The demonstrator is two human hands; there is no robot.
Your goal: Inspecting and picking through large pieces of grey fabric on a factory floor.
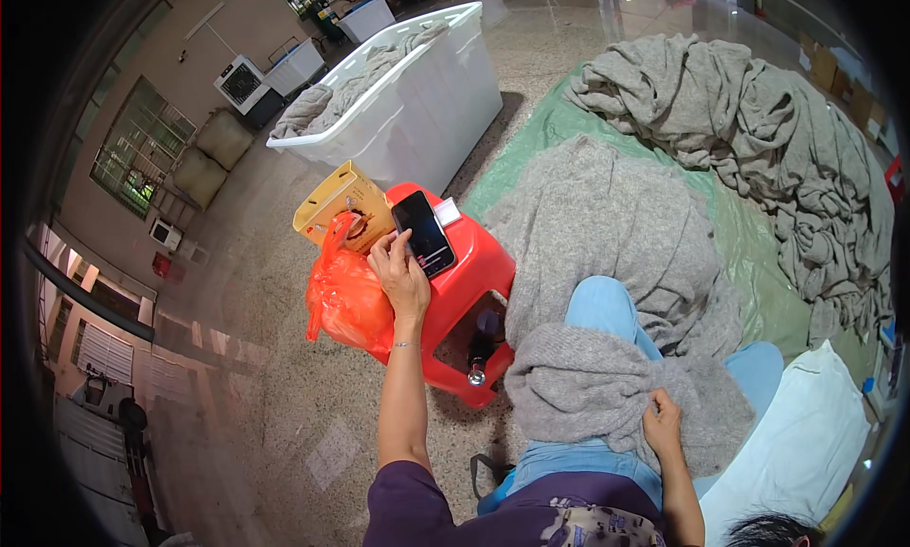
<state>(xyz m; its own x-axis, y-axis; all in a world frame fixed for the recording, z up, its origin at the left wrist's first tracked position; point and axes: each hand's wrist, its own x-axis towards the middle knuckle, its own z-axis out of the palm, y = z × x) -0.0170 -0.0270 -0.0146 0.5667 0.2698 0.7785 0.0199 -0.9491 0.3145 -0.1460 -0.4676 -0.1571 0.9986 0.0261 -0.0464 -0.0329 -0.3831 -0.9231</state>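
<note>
My left hand [402, 274] reaches out to a black smartphone [425, 232] that lies on a red plastic stool [469, 263]. One finger touches the phone's lit screen; the hand holds nothing. Across my lap lies a bunched piece of grey knitted fabric [578, 381]. My right hand [664, 424] rests on it with curled fingers closed at its edge. More of the grey knit [607, 220] spreads out over the floor sheet in front of my knees.
Beside the phone stand a yellow paper box [341, 201] and a tied orange plastic bag [346, 286]. A large white bin [417, 111] with grey fabric stands beyond. A long heap of grey knit [739, 101] lies right on a green sheet [559, 125]. A white sack [806, 433] sits near right.
</note>
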